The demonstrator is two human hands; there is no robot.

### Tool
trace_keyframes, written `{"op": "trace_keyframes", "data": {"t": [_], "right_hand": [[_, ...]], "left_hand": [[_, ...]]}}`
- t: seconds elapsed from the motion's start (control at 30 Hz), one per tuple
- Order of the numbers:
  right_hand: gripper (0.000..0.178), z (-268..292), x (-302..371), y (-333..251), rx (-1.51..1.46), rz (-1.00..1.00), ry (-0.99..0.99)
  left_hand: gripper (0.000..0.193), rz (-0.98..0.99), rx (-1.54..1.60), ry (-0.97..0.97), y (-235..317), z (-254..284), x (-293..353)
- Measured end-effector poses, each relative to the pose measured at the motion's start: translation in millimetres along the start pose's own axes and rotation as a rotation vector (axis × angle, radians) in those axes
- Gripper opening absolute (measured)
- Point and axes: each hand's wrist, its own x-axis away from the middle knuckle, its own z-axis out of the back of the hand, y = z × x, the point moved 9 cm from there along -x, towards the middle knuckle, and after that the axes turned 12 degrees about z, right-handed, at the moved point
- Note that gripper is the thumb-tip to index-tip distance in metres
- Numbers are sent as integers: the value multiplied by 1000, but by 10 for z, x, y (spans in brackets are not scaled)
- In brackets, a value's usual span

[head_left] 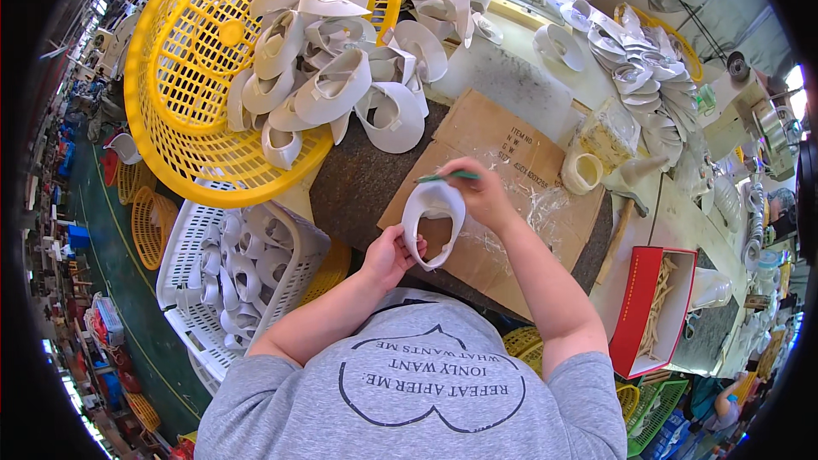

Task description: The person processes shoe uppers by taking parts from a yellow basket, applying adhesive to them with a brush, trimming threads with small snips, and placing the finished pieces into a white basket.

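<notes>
A white shoe upper (412, 209), curved into a loop with an open middle, is held over a flat sheet of brown cardboard (473, 140). My left hand (388, 257) pinches its lower left edge, fingers partly inside the loop. Above its upper right side, my right hand (481, 192) grips a thin green-handled tool (463, 175), closed around it; the tool's working tip is too small to make out. White strands, like dried glue, are scattered over the cardboard on the right.
A large yellow basket (141, 111) with piled white uppers (332, 85) stands at the far left. Below it sits a white basket (179, 290) of more uppers. To the right are a cream glue pot (582, 174), another heap of uppers (643, 68) and a red box (629, 311) of wooden sticks.
</notes>
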Motion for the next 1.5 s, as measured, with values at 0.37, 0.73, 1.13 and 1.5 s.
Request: {"op": "trace_keyframes", "data": {"t": [0.37,0.73,1.13,1.5], "right_hand": [[11,380,1205,104,60,-135,492],[18,786,1468,27,-170,-231,646],[16,-34,1146,129,-268,-280,449],[17,-416,58,-289,280,-196,27]], "left_hand": [[29,33,127,-4,-10,38,-89],[42,-478,-60,58,160,235,669],[29,-882,343,666,1217,3813,1200],[25,-949,-556,784,1436,2251,1380]]}}
